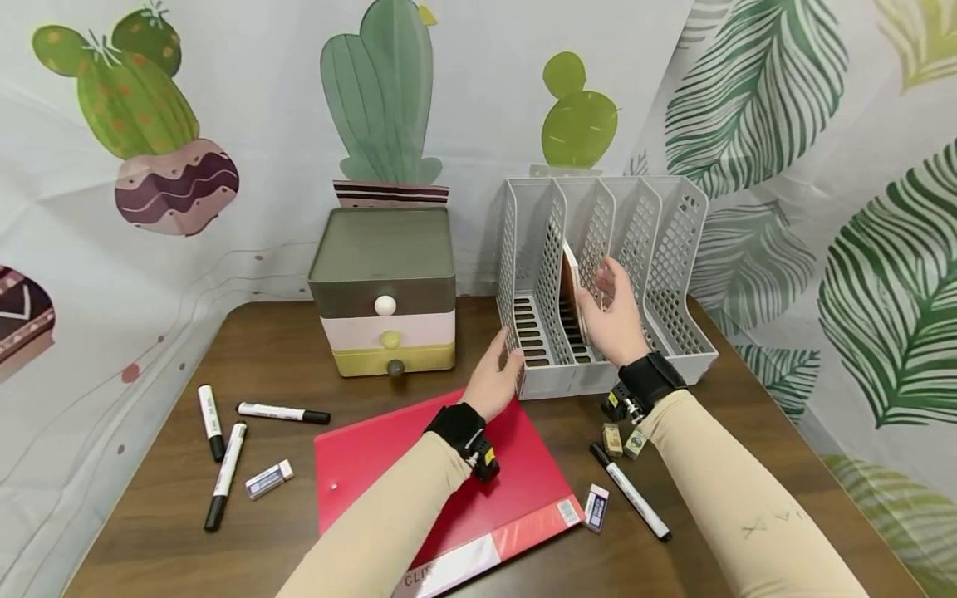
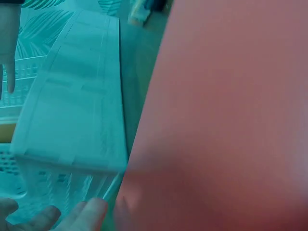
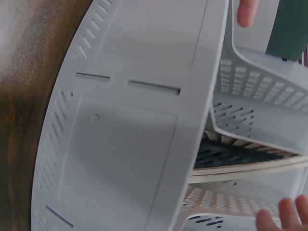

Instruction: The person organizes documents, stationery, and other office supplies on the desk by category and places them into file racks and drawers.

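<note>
A grey file rack (image 1: 571,382) with several upright slots stands at the back right. In its second slot from the left, a thin book with a brown cover and pale page edges (image 1: 573,278) leans slightly. My right hand (image 1: 615,320) is just right of that book, its fingers loosely bent and pinching nothing; the right wrist view shows its fingertips (image 3: 288,214) apart from the book edges (image 3: 245,168). My left hand (image 1: 493,382) is at the rack's left front corner, fingers extended, above a red folder (image 1: 389,465); whether it touches the rack I cannot tell.
A three-drawer box (image 1: 381,249) stands left of the rack. Several markers, including one marker (image 1: 631,490) at right, lie about the wooden table. One eraser (image 1: 269,479) is left of the folder, another eraser (image 1: 596,507) right. Two small blocks (image 1: 612,440) lie before the rack.
</note>
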The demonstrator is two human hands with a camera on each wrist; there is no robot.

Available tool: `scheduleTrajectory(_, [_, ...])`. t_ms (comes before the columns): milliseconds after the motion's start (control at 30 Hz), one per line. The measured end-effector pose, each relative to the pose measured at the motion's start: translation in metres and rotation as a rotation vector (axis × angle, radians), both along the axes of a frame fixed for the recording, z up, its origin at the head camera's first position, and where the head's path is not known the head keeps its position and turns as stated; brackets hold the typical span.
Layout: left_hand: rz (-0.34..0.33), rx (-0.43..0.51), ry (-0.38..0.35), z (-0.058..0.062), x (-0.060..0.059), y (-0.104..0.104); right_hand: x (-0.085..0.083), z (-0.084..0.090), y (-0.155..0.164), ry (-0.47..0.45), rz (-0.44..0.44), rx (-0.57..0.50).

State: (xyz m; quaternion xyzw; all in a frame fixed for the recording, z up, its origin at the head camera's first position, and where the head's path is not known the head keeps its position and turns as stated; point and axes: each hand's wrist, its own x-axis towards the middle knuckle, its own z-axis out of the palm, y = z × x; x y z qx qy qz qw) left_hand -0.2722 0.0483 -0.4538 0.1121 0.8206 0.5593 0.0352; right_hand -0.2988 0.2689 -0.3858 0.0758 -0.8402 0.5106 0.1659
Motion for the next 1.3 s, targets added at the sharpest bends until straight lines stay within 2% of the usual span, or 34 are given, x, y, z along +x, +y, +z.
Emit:
scheduleTrajectory(167, [0.014,-0.047,0.008,0.01,0.007,-0.041,0.013,0.004,-0.011,0.145,-0.031,0.003])
scheduleTrajectory(333, [0.001,-0.056,-0.04,0.014,0.02,-0.094,0.034,0.001,-0.026,0.279,-0.011,0.071])
scheduleTrajectory(400, [0.002,-0.075,-0.045,0.012,0.026,-0.115,0.043,-0.002,-0.033,0.307,0.025,0.099])
scheduleTrajectory(500, [0.007,-0.144,-0.031,0.009,0.039,-0.142,0.057,-0.012,-0.043,0.301,0.075,0.134])
scheduleTrajectory(700, [0.018,-0.297,-0.015,0.003,0.072,-0.187,0.087,-0.034,-0.055,0.174,0.135,0.199])
scheduleTrajectory(867, [0.045,-0.434,0.045,0.005,0.093,-0.211,0.106,-0.048,-0.06,0.014,0.138,0.241])
scheduleTrajectory(967, [0.063,-0.512,0.05,0.008,0.1,-0.224,0.111,-0.053,-0.064,-0.083,0.159,0.26])
scheduleTrajectory(1133, [0.081,-0.569,0.092,0.013,0.099,-0.237,0.111,-0.056,-0.063,-0.162,0.141,0.298])
scheduleTrajectory(1200, [0.074,-0.576,0.069,0.013,0.103,-0.238,0.114,-0.06,-0.062,-0.219,0.13,0.304])
scheduleTrajectory(1300, [0.06,-0.599,-0.018,0.008,0.113,-0.241,0.119,-0.066,-0.064,-0.331,0.132,0.318])
